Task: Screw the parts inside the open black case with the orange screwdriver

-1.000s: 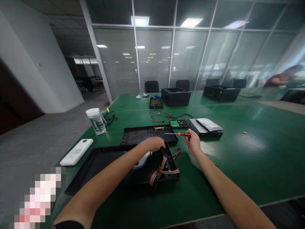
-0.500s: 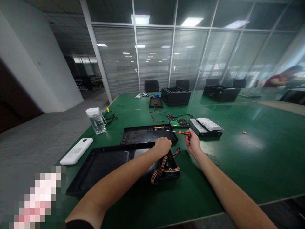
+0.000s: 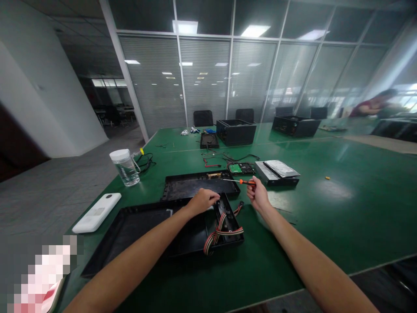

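Observation:
A large black plastic case lies open on the green table in front of me. My left hand rests on its far right part with fingers curled, pressing on a black piece inside; what the fingers hold is hidden. A striped ribbon cable loops over the case's right end. My right hand is closed on a small orange-handled screwdriver, its thin shaft pointing left above a second black tray.
A clear water bottle and a white flat device lie to the left. A green circuit board, a grey drive, loose cables and black boxes sit further back. A person sits far right behind glass.
My left hand drew back left from the case's far right edge and settled on the piece inside. The right hand with the screwdriver stayed nearly still. The view shifted slightly.

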Action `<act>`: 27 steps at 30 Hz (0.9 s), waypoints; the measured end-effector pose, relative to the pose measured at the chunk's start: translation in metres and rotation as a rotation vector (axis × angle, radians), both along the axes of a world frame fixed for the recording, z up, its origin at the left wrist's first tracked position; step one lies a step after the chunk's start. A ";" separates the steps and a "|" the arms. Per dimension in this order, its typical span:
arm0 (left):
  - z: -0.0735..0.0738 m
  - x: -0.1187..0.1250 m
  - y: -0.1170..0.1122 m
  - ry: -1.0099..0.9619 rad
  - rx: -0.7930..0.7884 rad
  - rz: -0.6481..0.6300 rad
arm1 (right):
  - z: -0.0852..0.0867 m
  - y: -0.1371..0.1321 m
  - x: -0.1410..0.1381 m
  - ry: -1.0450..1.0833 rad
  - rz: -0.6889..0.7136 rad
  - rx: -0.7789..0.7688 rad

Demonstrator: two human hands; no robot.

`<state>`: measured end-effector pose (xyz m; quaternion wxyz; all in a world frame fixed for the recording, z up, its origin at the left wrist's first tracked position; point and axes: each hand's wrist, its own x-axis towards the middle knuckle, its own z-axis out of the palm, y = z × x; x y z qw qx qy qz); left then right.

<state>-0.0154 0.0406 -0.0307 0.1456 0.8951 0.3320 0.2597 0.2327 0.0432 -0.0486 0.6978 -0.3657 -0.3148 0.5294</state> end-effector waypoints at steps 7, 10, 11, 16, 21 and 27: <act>-0.010 0.000 -0.006 -0.083 -0.012 0.026 | -0.001 0.002 -0.001 -0.038 -0.033 0.010; -0.013 0.000 -0.007 -0.101 -0.025 0.031 | -0.001 0.002 -0.003 -0.039 -0.015 0.002; -0.014 0.000 -0.007 -0.104 -0.027 0.028 | -0.001 0.002 -0.003 -0.035 -0.011 0.000; -0.014 0.000 -0.008 -0.099 -0.035 0.036 | 0.001 0.000 -0.002 -0.026 -0.016 0.005; -0.015 -0.001 -0.009 -0.108 -0.053 0.054 | 0.004 -0.002 -0.002 -0.080 -0.030 0.011; -0.017 0.001 -0.008 -0.096 -0.036 0.058 | 0.007 -0.006 -0.007 -0.153 -0.029 0.043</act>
